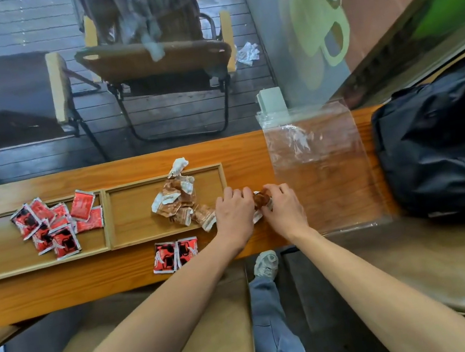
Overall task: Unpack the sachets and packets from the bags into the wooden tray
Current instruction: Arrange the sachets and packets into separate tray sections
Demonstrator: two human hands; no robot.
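Glossy clear plastic bag [319, 162] on varnished wooden table [120, 282].

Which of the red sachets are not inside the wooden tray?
The pair of red sachets lying side by side on the bare table, in front of the wooden tray. The other red sachets are piled in its left compartment.

Bare forearms without sleeves, blue jeans [271, 322], and a grey sneaker [265, 262].
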